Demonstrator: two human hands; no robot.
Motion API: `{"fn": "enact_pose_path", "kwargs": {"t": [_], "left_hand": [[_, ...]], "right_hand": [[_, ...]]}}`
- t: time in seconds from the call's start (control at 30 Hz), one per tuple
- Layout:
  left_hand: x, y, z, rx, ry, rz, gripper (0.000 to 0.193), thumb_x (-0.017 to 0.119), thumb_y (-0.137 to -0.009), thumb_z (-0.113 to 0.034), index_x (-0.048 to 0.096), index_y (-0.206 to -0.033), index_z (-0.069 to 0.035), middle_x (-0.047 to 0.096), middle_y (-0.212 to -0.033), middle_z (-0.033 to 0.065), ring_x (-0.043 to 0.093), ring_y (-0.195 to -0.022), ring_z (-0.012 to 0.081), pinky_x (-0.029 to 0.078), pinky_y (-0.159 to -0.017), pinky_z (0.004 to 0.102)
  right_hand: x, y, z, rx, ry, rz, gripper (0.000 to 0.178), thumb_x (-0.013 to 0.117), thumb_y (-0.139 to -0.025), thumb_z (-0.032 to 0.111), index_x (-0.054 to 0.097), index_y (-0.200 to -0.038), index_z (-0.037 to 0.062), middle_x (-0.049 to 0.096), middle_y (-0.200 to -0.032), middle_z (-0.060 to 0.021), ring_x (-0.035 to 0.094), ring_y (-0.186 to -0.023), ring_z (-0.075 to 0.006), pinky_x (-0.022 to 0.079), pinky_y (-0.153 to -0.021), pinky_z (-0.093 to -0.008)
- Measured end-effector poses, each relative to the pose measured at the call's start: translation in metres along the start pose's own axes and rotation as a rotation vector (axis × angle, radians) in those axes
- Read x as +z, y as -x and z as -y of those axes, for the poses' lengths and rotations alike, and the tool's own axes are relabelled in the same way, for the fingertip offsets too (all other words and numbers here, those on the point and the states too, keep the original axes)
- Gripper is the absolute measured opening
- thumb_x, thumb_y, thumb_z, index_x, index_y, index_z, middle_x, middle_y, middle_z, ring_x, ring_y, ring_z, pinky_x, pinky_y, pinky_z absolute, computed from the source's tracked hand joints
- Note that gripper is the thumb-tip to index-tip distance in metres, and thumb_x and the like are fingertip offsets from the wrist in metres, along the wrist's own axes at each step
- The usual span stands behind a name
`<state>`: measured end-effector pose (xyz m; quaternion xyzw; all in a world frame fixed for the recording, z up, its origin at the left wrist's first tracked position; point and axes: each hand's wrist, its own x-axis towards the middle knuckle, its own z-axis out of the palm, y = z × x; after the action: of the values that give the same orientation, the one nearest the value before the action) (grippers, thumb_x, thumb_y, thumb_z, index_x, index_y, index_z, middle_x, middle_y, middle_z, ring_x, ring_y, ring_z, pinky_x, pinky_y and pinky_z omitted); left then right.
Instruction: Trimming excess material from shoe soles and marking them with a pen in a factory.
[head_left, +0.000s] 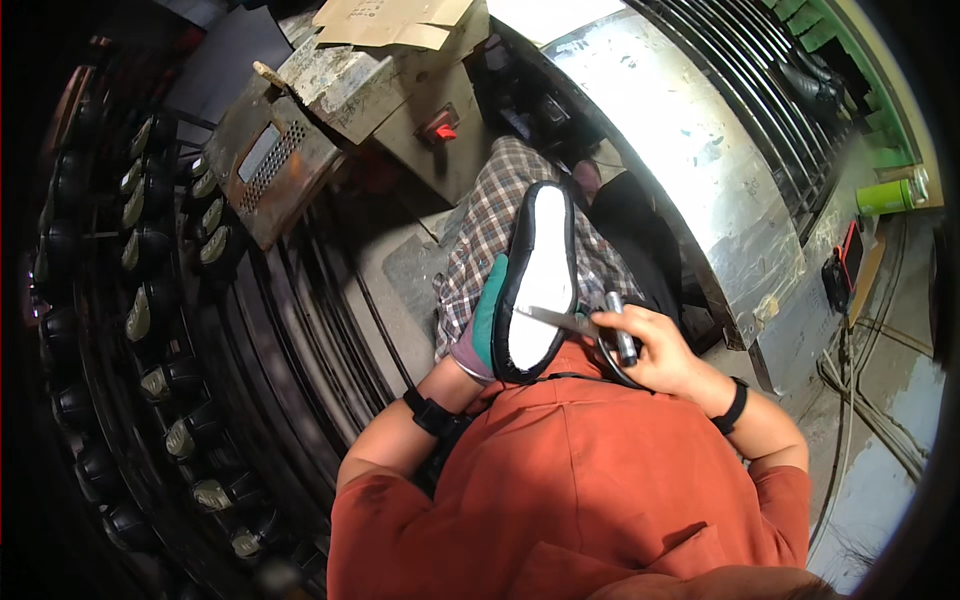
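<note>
My left hand, in a green and grey glove, grips a black shoe upper from its left side. The shoe is turned bottom up, toe end away from me, and its long white underside faces me. In my bare right hand are what look like scissors, a metal blade with a dark looped handle. The blade's tip lies over the white underside; whether it touches cannot be made out. A silver pen-like tube is also held between the right fingers.
Racks at the left carry several black shoes. Ahead stands a worn metal machine with a red switch, cardboard on top. At the right are a shiny metal table, rollers, a green can and cables.
</note>
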<state>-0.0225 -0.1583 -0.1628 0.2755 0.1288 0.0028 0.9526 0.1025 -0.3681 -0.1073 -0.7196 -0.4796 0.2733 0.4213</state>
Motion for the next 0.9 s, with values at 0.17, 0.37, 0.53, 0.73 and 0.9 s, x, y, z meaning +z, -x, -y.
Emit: {"fn": "enact_pose_path", "kwargs": {"t": [0.17, 0.37, 0.53, 0.73, 0.9], "left_hand": [[-0.003, 0.002, -0.021, -0.261, 0.380, 0.043, 0.058, 0.047, -0.101, -0.049, 0.050, -0.138, -0.005, 0.064, -0.125, 0.0097, 0.064, -0.108, 0.0198, 0.052, -0.096, 0.0331], [-0.007, 0.012, -0.092, 0.001, -0.835, 0.133, 0.054, 0.067, -0.092, -0.018, 0.049, -0.141, -0.004, 0.061, -0.130, 0.0036, 0.056, -0.116, 0.0123, 0.041, -0.105, 0.0300], [-0.049, 0.015, -0.060, 0.188, -1.057, -0.142, 0.053, 0.062, -0.094, -0.012, 0.045, -0.143, -0.010, 0.044, -0.148, 0.0102, 0.046, -0.134, 0.0248, 0.038, -0.111, 0.0383], [-0.002, 0.039, -0.020, 0.054, -0.069, -0.341, 0.042, 0.055, -0.101, -0.025, 0.049, -0.138, -0.007, 0.056, -0.129, 0.0068, 0.054, -0.120, 0.0157, 0.045, -0.102, 0.0318], [-0.015, 0.037, -0.012, 0.103, -0.069, -0.490, 0.028, 0.059, -0.099, -0.026, 0.064, -0.121, -0.009, 0.067, -0.098, -0.0011, 0.066, -0.084, 0.0090, 0.055, -0.071, 0.0254]], "right_hand": [[0.009, -0.009, -0.021, 0.175, -0.589, -0.327, 0.044, 0.064, -0.088, 0.003, 0.055, -0.131, 0.0063, 0.062, -0.104, -0.0036, 0.061, -0.085, -0.0107, 0.052, -0.071, -0.0245], [-0.012, -0.048, -0.015, 0.384, -0.995, -0.434, 0.058, 0.069, -0.091, 0.026, 0.043, -0.140, 0.0076, 0.056, -0.086, -0.0003, 0.047, -0.062, -0.0059, 0.037, -0.051, -0.0210], [0.039, -0.046, -0.035, 0.365, -0.707, -0.087, 0.051, 0.071, -0.091, 0.024, 0.049, -0.136, 0.0112, 0.058, -0.092, 0.0000, 0.050, -0.071, -0.0065, 0.041, -0.064, -0.0219], [0.040, -0.061, -0.015, 0.462, -0.884, 0.007, 0.048, 0.074, -0.089, 0.021, 0.055, -0.131, 0.0069, 0.058, -0.110, -0.0023, 0.054, -0.106, -0.0114, 0.042, -0.094, -0.0271], [0.050, -0.079, -0.001, 0.298, -0.681, 0.114, 0.048, 0.076, -0.087, 0.020, 0.056, -0.130, 0.0062, 0.056, -0.128, -0.0060, 0.050, -0.121, -0.0167, 0.038, -0.104, -0.0306]]}}
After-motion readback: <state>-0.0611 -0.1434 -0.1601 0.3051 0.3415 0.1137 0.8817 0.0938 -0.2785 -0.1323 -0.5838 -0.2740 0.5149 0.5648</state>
